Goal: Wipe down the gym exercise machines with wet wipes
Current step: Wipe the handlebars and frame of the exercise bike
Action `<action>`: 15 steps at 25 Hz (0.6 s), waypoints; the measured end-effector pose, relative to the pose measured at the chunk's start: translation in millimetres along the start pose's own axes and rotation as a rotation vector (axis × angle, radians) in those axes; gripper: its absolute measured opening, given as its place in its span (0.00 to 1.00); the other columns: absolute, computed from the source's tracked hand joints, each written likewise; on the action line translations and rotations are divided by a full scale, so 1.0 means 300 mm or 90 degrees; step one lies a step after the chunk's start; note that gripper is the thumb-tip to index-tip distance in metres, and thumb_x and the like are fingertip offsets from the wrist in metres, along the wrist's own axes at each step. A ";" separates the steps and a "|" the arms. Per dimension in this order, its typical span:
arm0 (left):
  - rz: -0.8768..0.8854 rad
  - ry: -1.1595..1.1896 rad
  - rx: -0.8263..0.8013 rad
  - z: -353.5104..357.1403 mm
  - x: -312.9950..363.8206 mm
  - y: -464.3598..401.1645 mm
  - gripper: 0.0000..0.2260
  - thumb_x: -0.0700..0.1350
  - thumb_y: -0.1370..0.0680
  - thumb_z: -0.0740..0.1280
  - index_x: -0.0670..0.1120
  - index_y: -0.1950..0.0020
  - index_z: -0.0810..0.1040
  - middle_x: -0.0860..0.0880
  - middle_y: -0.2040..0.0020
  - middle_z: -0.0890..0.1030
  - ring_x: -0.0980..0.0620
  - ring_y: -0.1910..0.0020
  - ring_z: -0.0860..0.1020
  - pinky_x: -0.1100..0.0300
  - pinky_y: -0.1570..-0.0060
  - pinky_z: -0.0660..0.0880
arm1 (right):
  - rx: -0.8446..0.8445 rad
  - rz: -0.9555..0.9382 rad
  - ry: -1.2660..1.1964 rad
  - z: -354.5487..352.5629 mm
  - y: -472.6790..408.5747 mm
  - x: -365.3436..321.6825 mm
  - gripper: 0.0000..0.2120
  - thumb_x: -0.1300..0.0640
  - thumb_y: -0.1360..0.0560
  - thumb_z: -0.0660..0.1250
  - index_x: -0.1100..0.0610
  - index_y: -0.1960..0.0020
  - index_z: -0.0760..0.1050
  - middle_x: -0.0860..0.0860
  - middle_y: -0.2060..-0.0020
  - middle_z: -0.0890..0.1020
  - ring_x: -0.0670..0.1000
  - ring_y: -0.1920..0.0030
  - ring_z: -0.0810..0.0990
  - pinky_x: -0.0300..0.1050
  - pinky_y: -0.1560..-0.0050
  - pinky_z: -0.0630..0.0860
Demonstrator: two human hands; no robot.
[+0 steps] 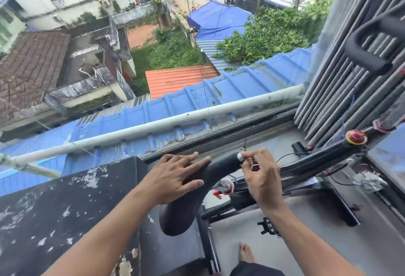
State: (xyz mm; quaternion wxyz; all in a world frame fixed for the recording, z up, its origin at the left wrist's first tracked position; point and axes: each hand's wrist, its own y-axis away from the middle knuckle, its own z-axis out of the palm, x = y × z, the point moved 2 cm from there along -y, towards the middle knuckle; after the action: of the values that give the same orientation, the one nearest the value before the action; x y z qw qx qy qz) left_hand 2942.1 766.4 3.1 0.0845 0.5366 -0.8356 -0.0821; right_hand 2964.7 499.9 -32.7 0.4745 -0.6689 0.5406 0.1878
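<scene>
A black padded handlebar (pixel 221 164) of an exercise machine curves up from below toward the window. My left hand (pixel 175 177) lies flat on its bend with fingers spread and straight. My right hand (pixel 260 179) is at the handlebar's white-capped tip (pixel 240 156), where thumb and forefinger pinch a thin wire or tie (pixel 245 144) that sticks up. I see no wet wipe in either hand. A black pedal (pixel 268 227) of the machine shows below my right wrist.
A worn black surface (pixel 54 210) with peeling paint fills the lower left. A window ledge (pixel 219 142) runs behind the handlebar, with roofs outside. Grey blinds (pixel 341 78) hang at right, beside a treadmill rail with a red button (pixel 356 136). My bare foot (pixel 245 251) stands on the grey floor.
</scene>
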 end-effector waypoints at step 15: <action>0.224 0.040 0.078 0.021 -0.151 0.005 0.26 0.73 0.18 0.44 0.74 0.20 0.44 0.56 0.18 0.65 0.52 0.23 0.69 0.53 0.29 0.68 | 0.155 0.116 0.078 0.148 0.168 -0.163 0.14 0.72 0.28 0.72 0.54 0.52 0.80 0.46 0.57 0.78 0.38 0.57 0.76 0.25 0.50 0.70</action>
State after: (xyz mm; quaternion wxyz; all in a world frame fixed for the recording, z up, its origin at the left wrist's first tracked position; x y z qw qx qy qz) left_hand 2957.9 808.6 -5.0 0.0907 0.3887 -0.9169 0.0022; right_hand 2914.0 565.5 -38.4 0.4992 -0.5644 0.6461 0.1218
